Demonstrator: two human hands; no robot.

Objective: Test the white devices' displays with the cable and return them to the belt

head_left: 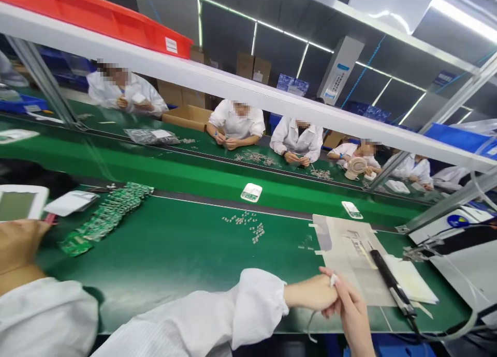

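Note:
My left hand (314,292) reaches in from a white sleeve, its fingers curled and partly hidden behind my right hand (354,313). The two hands touch above the front edge of the green work surface. A small white piece (333,279) shows where the fingers meet; its kind is too small to make out. Below my hands dangles a thin white cord (310,327). Just beyond them lies a beige sheet (349,264) taped down, with a black pen-shaped electric screwdriver (392,282) and a white pad (411,279) on its right.
Small metal parts (244,222) lie scattered mid-table. A row of green circuit boards (108,217) is at left, near a co-worker's hand (19,243). White housings (251,192) sit on the green conveyor (194,173). An overhead shelf holds a red bin (97,18). Co-workers sit opposite.

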